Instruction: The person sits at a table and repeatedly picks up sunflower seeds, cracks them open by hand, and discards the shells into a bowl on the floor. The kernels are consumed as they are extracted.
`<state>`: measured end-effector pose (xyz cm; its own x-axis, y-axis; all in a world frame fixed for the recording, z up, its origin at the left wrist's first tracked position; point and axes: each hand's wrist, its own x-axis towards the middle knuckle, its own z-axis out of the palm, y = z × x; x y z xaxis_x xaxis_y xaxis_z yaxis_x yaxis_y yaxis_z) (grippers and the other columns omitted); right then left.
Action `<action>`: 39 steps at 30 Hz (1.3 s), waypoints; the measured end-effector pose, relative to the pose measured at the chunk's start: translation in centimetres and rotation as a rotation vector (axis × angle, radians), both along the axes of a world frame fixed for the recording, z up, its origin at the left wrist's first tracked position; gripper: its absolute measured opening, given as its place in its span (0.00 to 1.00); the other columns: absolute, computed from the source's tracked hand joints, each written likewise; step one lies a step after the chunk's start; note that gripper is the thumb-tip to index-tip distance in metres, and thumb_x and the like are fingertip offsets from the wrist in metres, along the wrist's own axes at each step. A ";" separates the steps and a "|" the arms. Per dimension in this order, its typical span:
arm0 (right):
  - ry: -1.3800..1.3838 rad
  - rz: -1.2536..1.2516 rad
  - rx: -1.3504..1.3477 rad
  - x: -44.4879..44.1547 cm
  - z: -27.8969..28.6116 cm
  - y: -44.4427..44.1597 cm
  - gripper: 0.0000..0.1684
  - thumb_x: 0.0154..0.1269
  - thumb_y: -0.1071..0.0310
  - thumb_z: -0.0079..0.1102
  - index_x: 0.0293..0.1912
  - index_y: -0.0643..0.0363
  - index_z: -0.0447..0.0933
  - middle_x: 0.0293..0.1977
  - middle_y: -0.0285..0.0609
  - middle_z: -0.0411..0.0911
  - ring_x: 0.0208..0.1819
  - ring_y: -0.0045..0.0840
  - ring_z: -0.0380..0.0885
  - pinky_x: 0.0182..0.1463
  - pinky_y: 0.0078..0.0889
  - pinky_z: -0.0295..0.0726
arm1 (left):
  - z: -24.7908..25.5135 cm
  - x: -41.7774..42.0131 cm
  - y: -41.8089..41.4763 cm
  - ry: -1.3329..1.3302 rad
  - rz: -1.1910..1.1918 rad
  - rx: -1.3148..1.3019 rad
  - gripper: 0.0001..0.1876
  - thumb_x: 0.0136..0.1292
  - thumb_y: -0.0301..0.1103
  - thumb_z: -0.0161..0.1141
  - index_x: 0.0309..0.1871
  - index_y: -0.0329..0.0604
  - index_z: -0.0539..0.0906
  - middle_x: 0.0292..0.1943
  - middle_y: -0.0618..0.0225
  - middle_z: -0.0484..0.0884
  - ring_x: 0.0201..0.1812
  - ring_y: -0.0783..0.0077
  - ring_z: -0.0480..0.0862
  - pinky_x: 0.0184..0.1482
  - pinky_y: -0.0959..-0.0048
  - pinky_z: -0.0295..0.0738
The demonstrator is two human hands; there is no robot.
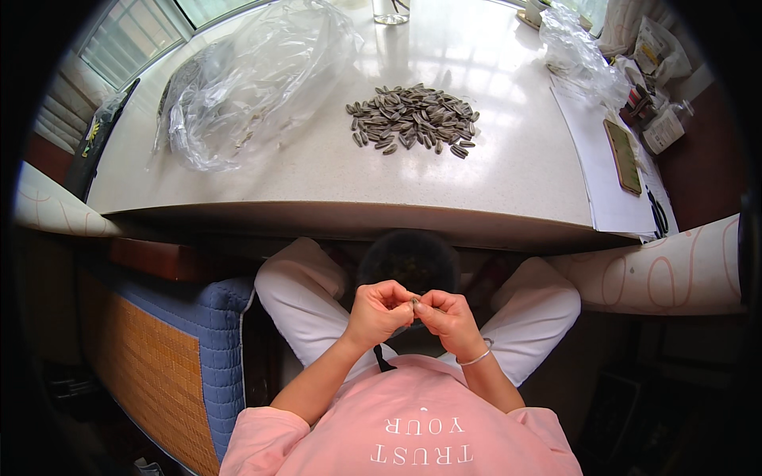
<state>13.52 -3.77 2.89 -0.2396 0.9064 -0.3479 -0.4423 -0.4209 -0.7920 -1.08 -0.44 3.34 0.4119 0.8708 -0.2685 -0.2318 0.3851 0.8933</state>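
Between my fingertips is a small sunflower seed (415, 301), pinched from both sides over my lap. My left hand (381, 312) grips it with thumb and forefinger. My right hand (447, 318), with a silver bangle at the wrist, meets it from the other side. Below both hands, between my knees, stands a dark bin (411, 250); its contents are too dim to make out. On the white table (333, 184) in front of me lies a loose pile of striped sunflower seeds (417, 116).
A crumpled clear plastic bag (256, 89) spreads over the table's left side. At the right lie paper sheets (601, 178), a phone (622, 156) and another plastic bag (580, 59). A glass vessel (391, 12) stands at the back. To my left is a bed (220, 333) with a woven mat.
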 end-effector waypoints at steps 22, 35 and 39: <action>-0.425 -0.453 0.190 -1.4 -1.2 0.1 0.18 0.66 0.64 0.42 0.22 0.63 0.67 0.13 0.28 0.60 0.16 0.09 0.56 0.18 0.15 0.55 | -0.4 2.5 -1.7 0.025 0.169 -0.008 0.04 0.53 0.21 0.54 0.28 0.38 0.70 0.25 0.69 0.75 0.25 0.83 0.75 0.28 0.83 0.76; -0.031 -0.272 0.017 -0.6 -0.9 0.4 0.19 0.65 0.57 0.43 0.23 0.58 0.67 0.11 0.27 0.58 0.11 0.07 0.51 0.14 0.11 0.48 | -0.3 2.3 0.1 0.149 0.119 0.149 0.06 0.57 0.29 0.56 0.37 0.39 0.78 0.31 0.75 0.73 0.30 0.86 0.75 0.27 0.87 0.72; 0.235 -0.162 -0.085 -0.4 -0.5 0.3 0.18 0.66 0.57 0.41 0.26 0.58 0.67 0.11 0.28 0.57 0.11 0.09 0.50 0.13 0.11 0.48 | -0.2 1.9 0.3 0.051 0.098 -0.031 0.06 0.58 0.30 0.55 0.36 0.41 0.79 0.29 0.75 0.76 0.30 0.86 0.75 0.27 0.88 0.71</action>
